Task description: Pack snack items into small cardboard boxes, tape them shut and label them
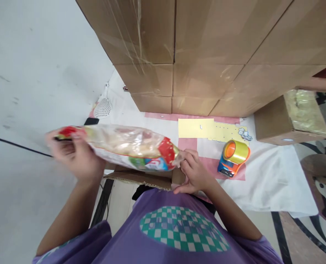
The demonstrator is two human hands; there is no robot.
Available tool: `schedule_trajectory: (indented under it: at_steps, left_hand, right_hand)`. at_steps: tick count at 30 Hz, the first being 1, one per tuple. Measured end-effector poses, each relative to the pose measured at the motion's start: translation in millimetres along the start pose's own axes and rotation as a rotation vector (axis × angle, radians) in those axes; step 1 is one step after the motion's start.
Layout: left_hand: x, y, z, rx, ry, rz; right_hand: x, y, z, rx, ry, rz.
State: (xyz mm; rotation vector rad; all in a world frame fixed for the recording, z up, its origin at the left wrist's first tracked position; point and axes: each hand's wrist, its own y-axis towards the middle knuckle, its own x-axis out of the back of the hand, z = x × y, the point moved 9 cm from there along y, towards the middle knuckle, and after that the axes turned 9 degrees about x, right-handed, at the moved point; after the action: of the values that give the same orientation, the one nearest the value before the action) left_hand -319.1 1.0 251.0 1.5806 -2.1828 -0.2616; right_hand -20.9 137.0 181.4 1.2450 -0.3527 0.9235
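A long, shiny plastic food packet [130, 143], clear with red ends and a green and blue print, lies across both hands above an open cardboard box [143, 178]. My left hand [80, 154], blurred by motion, is closed round the packet's left end. At the other end, the curled fingers of my right hand [194, 170] meet the packet's crimped tip. The right thumb rests by the box's front right corner. The packet hides most of the box's opening, so its contents do not show.
Taped cartons [196, 80] are stacked at the back. Right of my hands lies a tape dispenser [233, 157], with yellow paper sheets [196, 128] behind it. Another person's arm [317, 83] reaches to a carton [289, 117] at right. A white slotted ladle [103, 107] lies back left.
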Motion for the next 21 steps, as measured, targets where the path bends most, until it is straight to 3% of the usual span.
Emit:
schedule_trajectory:
  at_steps: [2, 5, 7, 9, 12, 14, 21]
  left_hand:
    - [-21.5, -8.8, 10.1, 0.04, 0.018, 0.172]
    - [-50.4, -25.2, 26.0, 0.121, 0.247, 0.575]
    - [-42.0, -23.5, 23.9, 0.05, 0.379, 0.601]
    - [-26.5, -16.5, 16.9, -0.061, 0.467, 0.544]
    - [-4.8, -8.0, 15.0, -0.144, 0.593, 0.458]
    - [-0.3, -8.3, 17.1, -0.179, 0.673, 0.472]
    - [-46.5, -49.0, 22.8, -0.513, 0.97, 0.839]
  right_hand:
    - [10.0, -9.5, -9.1, -0.066, 0.031, -0.15]
    - [15.6, -25.3, -24.0, -0.213, 0.075, -0.254]
    - [7.9, -29.8, -28.9, -0.284, 0.075, -0.178]
    - [0.5, -30.5, -29.9, -0.318, 0.072, -0.107]
    - [-3.6, -29.5, -30.6, -0.347, 0.098, -0.103]
    - [-4.9, -29.4, -31.7, -0.37, 0.112, -0.11]
    - [-9.5, -28.0, -28.8, -0.383, 0.099, -0.082]
